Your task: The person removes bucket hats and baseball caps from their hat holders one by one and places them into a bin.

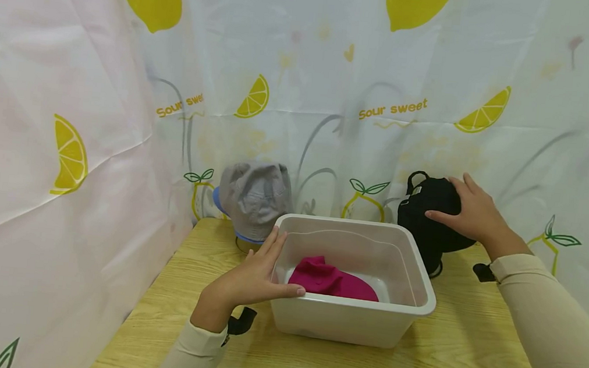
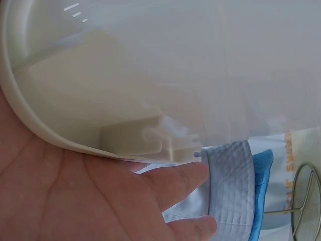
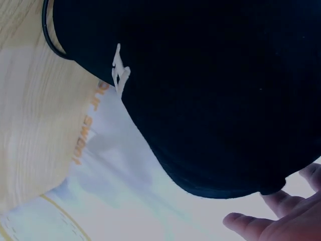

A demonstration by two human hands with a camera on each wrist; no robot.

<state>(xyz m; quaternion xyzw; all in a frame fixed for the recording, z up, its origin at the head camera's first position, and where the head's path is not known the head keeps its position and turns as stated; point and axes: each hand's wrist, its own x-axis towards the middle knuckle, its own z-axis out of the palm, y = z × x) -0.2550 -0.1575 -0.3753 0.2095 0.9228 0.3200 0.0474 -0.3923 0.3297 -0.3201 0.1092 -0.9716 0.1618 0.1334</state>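
Observation:
My left hand (image 1: pixel 246 279) rests on the near left corner of a white plastic tub (image 1: pixel 345 323). Its fingers lie fairly straight along the left rim and the thumb crosses the front rim. A magenta cap (image 1: pixel 315 276) lies inside the tub. At the back right, my right hand (image 1: pixel 473 214) is spread around the crown of a black cap (image 1: pixel 432 202), which sits raised above the table. In the right wrist view, the fingers (image 3: pixel 286 203) are at the cap's top, and a white mark (image 3: pixel 119 73) shows on its side.
Behind the tub's left corner, a grey cap (image 1: pixel 261 198) with blue edging sits on a wire stand (image 2: pixel 303 201). A dark wire loop (image 3: pixel 47 30) shows under the black cap. The wooden table (image 1: pixel 185 291) backs onto a lemon-print curtain (image 1: pixel 327 52), which also hangs along the left side.

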